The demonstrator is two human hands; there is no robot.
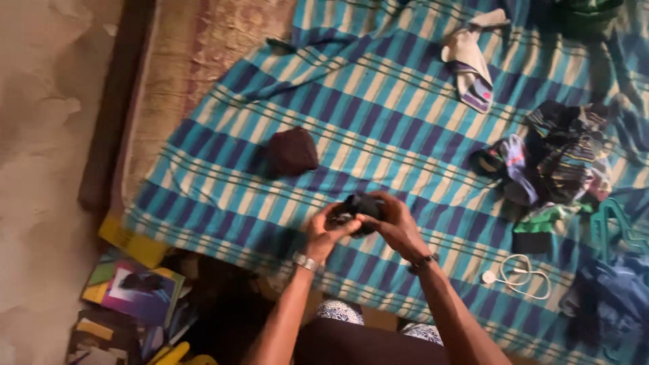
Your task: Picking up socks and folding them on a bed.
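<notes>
Two hands meet over the striped blanket (378, 101) on the bed. Far left, books (138, 294) lie on the floor. A dark rolled sock (292, 151) sits alone on the blanket. Next, the left hand (324, 230) and right hand (395, 223) both hold a black sock bundle (359, 206) — fingers wrapped tight around it. Farther right — a pile of socks (561, 159), and a white cable (524, 274) near the edge.
</notes>
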